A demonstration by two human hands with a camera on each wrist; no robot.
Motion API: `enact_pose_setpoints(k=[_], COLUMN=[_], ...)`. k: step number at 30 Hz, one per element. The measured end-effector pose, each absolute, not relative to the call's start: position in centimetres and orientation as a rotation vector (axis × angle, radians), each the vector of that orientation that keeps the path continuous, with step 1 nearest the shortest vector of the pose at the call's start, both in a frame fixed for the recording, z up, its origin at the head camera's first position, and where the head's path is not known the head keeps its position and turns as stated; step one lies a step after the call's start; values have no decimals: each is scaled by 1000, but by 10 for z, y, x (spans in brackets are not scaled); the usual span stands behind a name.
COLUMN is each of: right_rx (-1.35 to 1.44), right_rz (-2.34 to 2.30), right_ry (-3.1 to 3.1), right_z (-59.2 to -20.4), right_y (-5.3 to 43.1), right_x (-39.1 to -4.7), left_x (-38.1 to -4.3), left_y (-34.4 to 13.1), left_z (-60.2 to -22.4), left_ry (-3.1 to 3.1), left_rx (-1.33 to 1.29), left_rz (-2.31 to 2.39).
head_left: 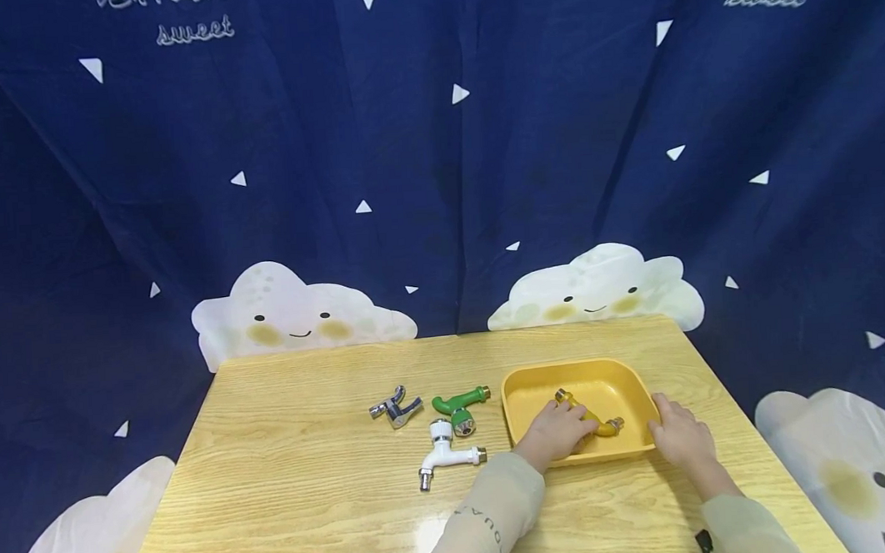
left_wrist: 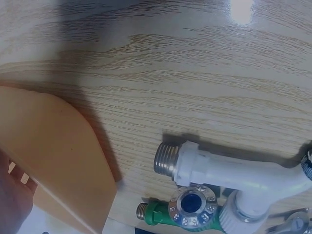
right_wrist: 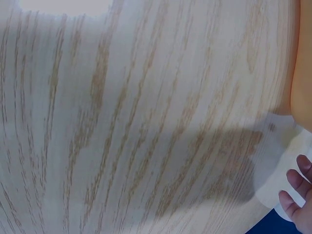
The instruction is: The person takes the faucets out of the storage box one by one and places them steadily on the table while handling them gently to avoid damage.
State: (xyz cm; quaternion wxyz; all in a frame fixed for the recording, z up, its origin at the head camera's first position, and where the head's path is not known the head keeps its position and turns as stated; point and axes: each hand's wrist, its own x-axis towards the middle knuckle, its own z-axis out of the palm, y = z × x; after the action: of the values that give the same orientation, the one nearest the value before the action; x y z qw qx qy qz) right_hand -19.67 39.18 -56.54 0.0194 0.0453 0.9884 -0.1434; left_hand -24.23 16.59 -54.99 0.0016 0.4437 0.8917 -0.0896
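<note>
A yellow faucet point(head_left: 610, 426) with metal ends lies in the yellow plastic basin point(head_left: 519, 376). My left hand point(head_left: 556, 432) reaches over the basin's near wall and grips the faucet's middle; its fingers cover part of it. In the left wrist view the basin's wall point(left_wrist: 63, 141) hides much of that hand point(left_wrist: 14, 200). My right hand point(head_left: 682, 438) rests by the basin's right side, thumb near the rim, fingers fairly straight. Left of the basin lie a white faucet point(head_left: 444, 454), a green faucet point(head_left: 460, 405) and a chrome faucet point(head_left: 398, 408).
Everything lies on a light wooden table point(head_left: 310, 475). A dark blue curtain point(head_left: 406, 145) with white triangles and clouds hangs behind it and along both sides. A small black object point(head_left: 703, 543) shows by the right sleeve.
</note>
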Motion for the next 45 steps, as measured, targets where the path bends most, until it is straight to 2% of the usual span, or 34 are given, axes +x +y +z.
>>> enact_pose_setpoints(k=[6,20,45], right_rx=[136,145,140], right_rz=[-443,-463,-484], right_ry=[3069,3059,3064], right_z=[-565,-563,-566], right_y=[392,390,392], right_x=[-197,-198,-197], left_x=[-242,-241,-241], left_y=[165,167,170], left_z=[-549,-548,-544], left_ry=[2778,2702,2760], left_rx=[1386,1184,1145], left_rz=[-289,-313,-263])
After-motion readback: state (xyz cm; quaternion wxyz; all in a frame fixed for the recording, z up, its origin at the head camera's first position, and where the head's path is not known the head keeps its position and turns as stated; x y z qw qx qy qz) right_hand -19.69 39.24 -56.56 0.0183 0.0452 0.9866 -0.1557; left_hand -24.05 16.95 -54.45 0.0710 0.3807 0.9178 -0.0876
